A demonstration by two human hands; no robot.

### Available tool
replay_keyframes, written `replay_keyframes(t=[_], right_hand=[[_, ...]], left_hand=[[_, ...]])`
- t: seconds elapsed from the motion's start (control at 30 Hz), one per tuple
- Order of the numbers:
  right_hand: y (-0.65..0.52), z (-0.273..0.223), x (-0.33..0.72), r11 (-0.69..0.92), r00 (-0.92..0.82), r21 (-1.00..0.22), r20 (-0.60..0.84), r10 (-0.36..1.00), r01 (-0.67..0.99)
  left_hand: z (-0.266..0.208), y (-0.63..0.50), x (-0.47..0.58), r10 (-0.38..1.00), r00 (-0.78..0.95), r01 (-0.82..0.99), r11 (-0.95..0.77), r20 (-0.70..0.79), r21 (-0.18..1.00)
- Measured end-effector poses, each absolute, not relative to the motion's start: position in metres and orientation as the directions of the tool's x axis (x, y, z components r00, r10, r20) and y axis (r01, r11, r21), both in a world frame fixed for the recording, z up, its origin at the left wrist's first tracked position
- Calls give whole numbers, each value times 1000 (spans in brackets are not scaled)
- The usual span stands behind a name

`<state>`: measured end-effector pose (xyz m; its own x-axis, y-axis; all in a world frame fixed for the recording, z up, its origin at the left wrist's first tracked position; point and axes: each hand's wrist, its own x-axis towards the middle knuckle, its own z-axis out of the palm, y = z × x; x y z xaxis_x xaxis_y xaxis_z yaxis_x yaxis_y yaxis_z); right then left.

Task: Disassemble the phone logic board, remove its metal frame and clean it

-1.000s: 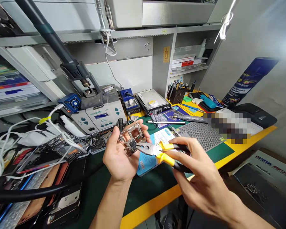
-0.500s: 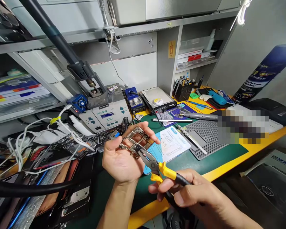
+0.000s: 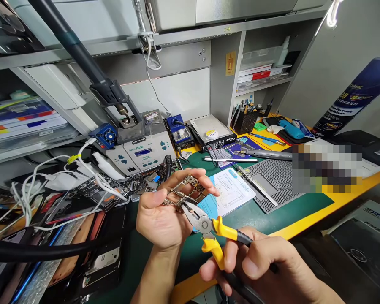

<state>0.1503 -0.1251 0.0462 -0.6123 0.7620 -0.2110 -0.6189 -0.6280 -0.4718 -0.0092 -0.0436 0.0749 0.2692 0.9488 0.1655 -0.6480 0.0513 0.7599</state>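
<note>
My left hand (image 3: pixel 163 219) is palm up over the mat, its thumb and fingers around the edges of a small phone circuit board (image 3: pixel 190 189) with frame-like openings. In my right hand (image 3: pixel 266 259) are combination pliers (image 3: pixel 203 223) with yellow and black handles. The handles are spread apart. The pliers' jaws reach the near edge of the board; whether they grip it I cannot tell. Under the hands lie a blue card and a white printed sheet (image 3: pixel 236 192) on the green mat (image 3: pixel 313 202).
A perforated grey pad (image 3: pixel 285 173) with tweezers (image 3: pixel 261 190) lies to the right. Behind stand a grey soldering station (image 3: pixel 145 154) and a flat heating unit (image 3: pixel 212 131). Phone parts, white cables (image 3: pixel 55 179) and a black hose (image 3: pixel 50 249) crowd the left. A spray can (image 3: pixel 351 101) stands at right.
The pliers' handles have spread wider apart in my right hand. The board has tilted in my left hand and now shows more edge-on. The camera view has shifted slightly.
</note>
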Motion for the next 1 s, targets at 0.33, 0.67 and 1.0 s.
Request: replay_keyframes(t=[0.33,0.67,1.0], right_hand=[[-127,49,151,-770,-743,-204,-201,638,-605],[-129,47,147,-798,-758,-172,-248,603,-578],[-132,46,153,-777,-740,-247,-240,628,-579]], left_hand=[[74,-46,-12,933,285,-667,27,221,745],[76,-48,-11,935,247,-696,-10,253,718],[83,-54,-17,886,258,-491,-224,386,842]])
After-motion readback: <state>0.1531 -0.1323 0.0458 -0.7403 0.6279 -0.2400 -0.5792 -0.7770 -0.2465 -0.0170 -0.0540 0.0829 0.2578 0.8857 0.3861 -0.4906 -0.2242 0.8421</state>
